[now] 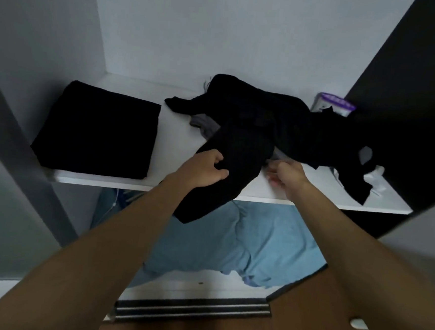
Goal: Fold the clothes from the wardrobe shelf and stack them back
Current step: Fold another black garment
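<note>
Left hand grips limp black cloth garment draped over smooth white wardrobe shelf edge | right hand curled beside it, hold unclear | square folded black stack shelf-left

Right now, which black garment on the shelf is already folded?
The left garment, at the shelf's left end: a flat, neat square, apart from the crumpled pile on the right.

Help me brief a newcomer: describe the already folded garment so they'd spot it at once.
Look at the white wardrobe shelf. On its left end, apart from the tangled dark heap at the right, lies the folded black garment. It alone is a flat, neat square with straight edges.
</note>
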A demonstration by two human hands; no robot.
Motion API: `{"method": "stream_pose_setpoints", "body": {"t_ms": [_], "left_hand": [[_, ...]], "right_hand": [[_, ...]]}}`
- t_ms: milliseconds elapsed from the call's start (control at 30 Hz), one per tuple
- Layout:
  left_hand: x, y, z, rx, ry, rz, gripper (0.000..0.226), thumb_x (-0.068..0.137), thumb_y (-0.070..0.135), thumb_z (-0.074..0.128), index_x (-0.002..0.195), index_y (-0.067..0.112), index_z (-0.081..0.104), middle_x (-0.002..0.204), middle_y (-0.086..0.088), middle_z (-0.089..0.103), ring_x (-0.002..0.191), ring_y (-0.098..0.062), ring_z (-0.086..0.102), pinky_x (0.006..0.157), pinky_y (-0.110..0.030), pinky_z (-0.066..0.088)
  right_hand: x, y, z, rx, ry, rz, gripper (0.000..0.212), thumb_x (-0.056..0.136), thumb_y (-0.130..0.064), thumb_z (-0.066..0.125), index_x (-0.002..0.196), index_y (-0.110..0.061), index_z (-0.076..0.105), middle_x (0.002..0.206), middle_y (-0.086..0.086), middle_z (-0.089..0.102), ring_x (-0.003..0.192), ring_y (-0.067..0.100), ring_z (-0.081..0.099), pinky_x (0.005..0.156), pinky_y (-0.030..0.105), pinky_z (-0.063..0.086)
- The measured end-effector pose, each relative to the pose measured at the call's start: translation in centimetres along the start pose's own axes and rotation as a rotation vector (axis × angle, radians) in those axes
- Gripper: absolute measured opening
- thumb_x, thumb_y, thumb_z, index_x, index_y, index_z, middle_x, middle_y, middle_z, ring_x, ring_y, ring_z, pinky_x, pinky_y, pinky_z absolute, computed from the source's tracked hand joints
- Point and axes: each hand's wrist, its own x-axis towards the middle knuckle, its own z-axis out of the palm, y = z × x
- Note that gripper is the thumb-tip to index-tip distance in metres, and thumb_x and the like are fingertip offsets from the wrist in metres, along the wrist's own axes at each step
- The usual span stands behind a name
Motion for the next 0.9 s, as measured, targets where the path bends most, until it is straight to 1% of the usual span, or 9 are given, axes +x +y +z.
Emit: {"method": "stream_pose_setpoints", "body": {"t_ms": [67, 167, 267, 433, 567, 667, 733, 800, 900], "left_hand": [[0.7, 0.5, 0.6, 0.012, 0.022, 0.040, 0.048, 0.093, 0.037, 0.063, 0.136, 0.021, 0.052, 0.138, 0.001, 0.055, 0.121, -0.015, 0.053, 0.098, -0.027, 0.041], [2.2, 1.8, 1.4, 0.037, 0.124, 0.083, 0.042, 0.092, 0.034, 0.064, 0.131, 0.021, 0.056, 0.133, 0.001, 0.057, 0.122, -0.016, 0.054, 0.099, -0.029, 0.042], [4.5, 3.5, 2.0, 0.047, 0.134, 0.090, 0.046, 0.090, 0.035, 0.067, 0.132, 0.020, 0.056, 0.133, 0.000, 0.056, 0.122, -0.017, 0.054, 0.100, -0.029, 0.042], [9.0, 7.3, 3.3, 0.008, 0.163, 0.079, 0.052, 0.089, 0.031, 0.069, 0.136, 0.015, 0.052, 0.130, -0.003, 0.058, 0.119, -0.020, 0.056, 0.096, -0.025, 0.041], [13.1, 9.6, 3.9, 0.081, 0.263, 0.011, 0.063, 0.087, 0.023, 0.073, 0.141, 0.006, 0.044, 0.147, -0.013, 0.039, 0.132, -0.028, 0.046, 0.108, -0.030, 0.037], [16.0, 10.9, 4.0, 0.196, 0.365, -0.065, 0.076, 0.086, 0.025, 0.075, 0.147, 0.005, 0.033, 0.155, -0.015, 0.025, 0.142, -0.034, 0.031, 0.117, -0.039, 0.028], [17.5, 11.4, 4.3, 0.258, 0.365, -0.109, 0.086, 0.085, 0.028, 0.075, 0.151, 0.006, 0.025, 0.156, -0.017, 0.026, 0.142, -0.037, 0.028, 0.117, -0.044, 0.027], [18.5, 11.5, 4.5, 0.284, 0.362, -0.152, 0.076, 0.087, 0.025, 0.072, 0.148, 0.007, 0.032, 0.146, -0.018, 0.041, 0.133, -0.037, 0.041, 0.108, -0.044, 0.039], [19.2, 11.5, 4.3, 0.448, 0.430, -0.203, 0.027, 0.092, 0.015, 0.060, 0.118, 0.006, 0.061, 0.114, -0.015, 0.065, 0.105, -0.033, 0.062, 0.075, -0.035, 0.045]], "right_hand": [[0.0, -0.1, -0.7, 0.036, -0.053, 0.025, 0.016, 0.094, -0.004, 0.055, 0.104, -0.002, 0.067, 0.079, 0.011, 0.070, 0.052, 0.014, 0.058, 0.047, 0.022, 0.046], [0.2, -0.5, -2.2, 0.036, -0.119, -0.031, 0.014, 0.095, -0.001, 0.051, 0.098, -0.004, 0.064, 0.086, 0.016, 0.066, 0.056, 0.015, 0.057, 0.051, 0.026, 0.043], [1.2, -1.0, -4.1, -0.019, -0.158, -0.131, 0.016, 0.093, 0.000, 0.054, 0.091, -0.012, 0.062, 0.085, 0.011, 0.065, 0.065, 0.016, 0.061, 0.053, 0.024, 0.046], [5.1, -1.6, -7.8, -0.102, -0.193, -0.247, 0.013, 0.094, -0.003, 0.059, 0.101, -0.011, 0.066, 0.082, 0.002, 0.064, 0.069, 0.011, 0.061, 0.049, 0.012, 0.049], [9.5, -1.8, -10.3, -0.190, -0.188, -0.355, 0.017, 0.096, -0.007, 0.058, 0.110, -0.012, 0.065, 0.092, -0.003, 0.064, 0.086, 0.011, 0.061, 0.067, 0.014, 0.048], [12.0, -1.0, -11.1, -0.295, -0.361, -0.311, 0.041, 0.095, -0.015, 0.064, 0.135, -0.010, 0.053, 0.115, 0.000, 0.058, 0.098, 0.011, 0.058, 0.081, 0.022, 0.048], [13.2, -0.1, -11.2, -0.364, -0.412, -0.301, 0.052, 0.096, -0.018, 0.065, 0.143, -0.009, 0.046, 0.132, 0.004, 0.054, 0.116, 0.018, 0.056, 0.098, 0.029, 0.048], [13.9, 0.4, -11.3, -0.362, -0.394, -0.338, 0.053, 0.096, -0.020, 0.064, 0.145, -0.011, 0.046, 0.138, 0.005, 0.053, 0.124, 0.020, 0.053, 0.102, 0.029, 0.045], [14.2, 0.3, -11.6, -0.413, -0.432, -0.406, 0.052, 0.097, -0.020, 0.061, 0.146, -0.013, 0.046, 0.140, 0.004, 0.053, 0.123, 0.018, 0.053, 0.094, 0.025, 0.045]]}}
